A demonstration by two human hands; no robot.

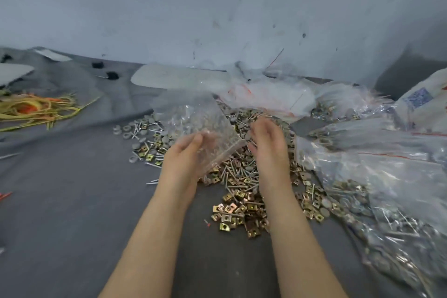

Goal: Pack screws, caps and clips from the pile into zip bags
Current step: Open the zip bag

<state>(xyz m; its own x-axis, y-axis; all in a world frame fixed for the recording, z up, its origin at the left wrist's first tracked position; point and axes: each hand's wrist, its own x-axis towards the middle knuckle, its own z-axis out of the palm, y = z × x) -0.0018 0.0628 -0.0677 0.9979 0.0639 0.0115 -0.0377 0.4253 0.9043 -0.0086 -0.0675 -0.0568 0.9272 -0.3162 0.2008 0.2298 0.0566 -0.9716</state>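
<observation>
Bare hands work a hardware pile on a grey cloth-covered desk (72, 201).
Bare cloth lies open to the left; filled clear plastic bags (387, 176) crowd the right edge. The mixed pile of silver screws, grey caps and brass clips (242, 176) sits centre. The left hand (186, 152) grips a crinkled clear zip bag (193, 118) above it; the right hand (268, 143) curls into the pile, fingertips hidden, so its grasp is unclear.
</observation>
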